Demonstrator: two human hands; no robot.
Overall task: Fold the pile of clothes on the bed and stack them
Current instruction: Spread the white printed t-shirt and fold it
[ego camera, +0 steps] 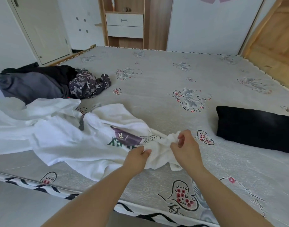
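Observation:
A white T-shirt (78, 141) with a purple and green print lies crumpled on the near left part of the bed (156, 82). My left hand (137, 157) pinches a bunched edge of it. My right hand (186, 148) grips the same bunched end just to the right, fingers curled into the cloth. More white cloth (25, 112) spreads to the left. A pile of dark clothes (42, 82) with a patterned grey garment (88, 84) sits at the far left. A folded black garment (255, 128) lies flat at the right.
The bed has a grey cover with heart and flower prints; its near edge (140, 208) runs across the bottom. A wooden shelf unit with drawers (124, 25) stands beyond the bed, a white door (42, 30) at the left.

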